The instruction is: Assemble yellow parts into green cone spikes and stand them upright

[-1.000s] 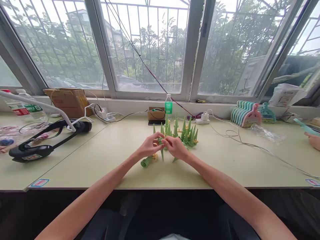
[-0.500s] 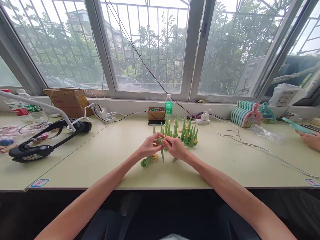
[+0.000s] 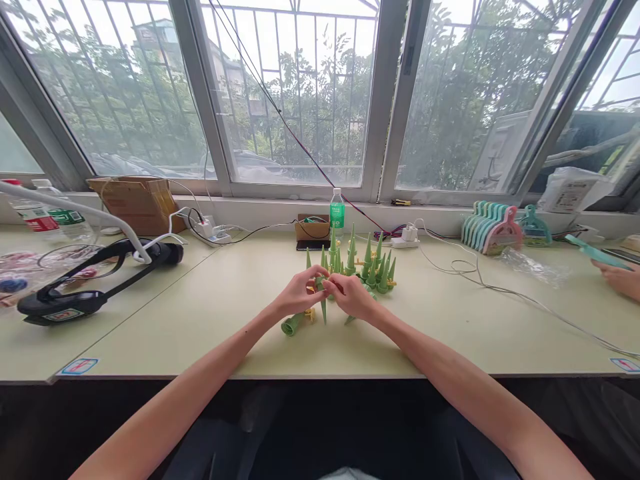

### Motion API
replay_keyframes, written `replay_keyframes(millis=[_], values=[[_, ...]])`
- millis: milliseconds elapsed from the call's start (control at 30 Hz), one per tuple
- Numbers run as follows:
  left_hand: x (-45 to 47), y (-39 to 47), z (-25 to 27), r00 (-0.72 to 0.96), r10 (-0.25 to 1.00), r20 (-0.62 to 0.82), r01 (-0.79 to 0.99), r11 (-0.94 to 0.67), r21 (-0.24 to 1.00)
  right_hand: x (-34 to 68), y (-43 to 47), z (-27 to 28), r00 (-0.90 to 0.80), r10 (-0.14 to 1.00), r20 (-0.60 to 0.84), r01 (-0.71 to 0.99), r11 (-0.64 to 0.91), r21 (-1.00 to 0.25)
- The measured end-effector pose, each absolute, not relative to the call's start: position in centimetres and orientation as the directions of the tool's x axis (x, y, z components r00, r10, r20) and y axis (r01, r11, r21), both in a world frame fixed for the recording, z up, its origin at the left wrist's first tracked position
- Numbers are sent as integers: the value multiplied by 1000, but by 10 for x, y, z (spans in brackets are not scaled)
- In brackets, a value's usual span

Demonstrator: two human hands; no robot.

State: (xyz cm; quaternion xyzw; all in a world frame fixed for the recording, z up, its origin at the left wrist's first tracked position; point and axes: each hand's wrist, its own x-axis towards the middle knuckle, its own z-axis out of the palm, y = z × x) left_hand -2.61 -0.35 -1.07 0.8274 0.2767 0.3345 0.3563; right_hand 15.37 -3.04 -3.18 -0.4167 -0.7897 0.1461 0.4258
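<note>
Over the middle of the desk, my left hand [image 3: 296, 292] is closed around the upper part of a green plastic watering spike [image 3: 324, 312], its tip pointing down. My right hand [image 3: 353, 296] has its fingers pinched together against the left fingertips at the spike's upper end; what they grip there is hidden. Left of the held spike lies another green spike [image 3: 291, 325], open end facing me, with a yellow valve [image 3: 310, 315] beside it. Behind both hands several green spikes [image 3: 367, 259] stand upright, some with yellow valves. A green tip [image 3: 349, 320] shows under my right hand.
A green-labelled bottle [image 3: 337, 212] and a small cardboard box [image 3: 311, 230] stand behind the spikes. Black headgear [image 3: 75, 301] lies left. Small hangers [image 3: 493, 229], crinkled plastic [image 3: 533, 265] and white cables [image 3: 520, 295] are on the right. Another person's hand [image 3: 617, 277] holds a teal item.
The held spike's tip has shifted very slightly to the left. Both hands stay almost in the same place, fingers together.
</note>
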Motion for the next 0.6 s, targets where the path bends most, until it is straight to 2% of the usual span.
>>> replay_keyframes(millis=[600], values=[[-26,-4,-10,621,704,345,239,-589,772,153,-31,-31,-300,786,541,550,605,-576]])
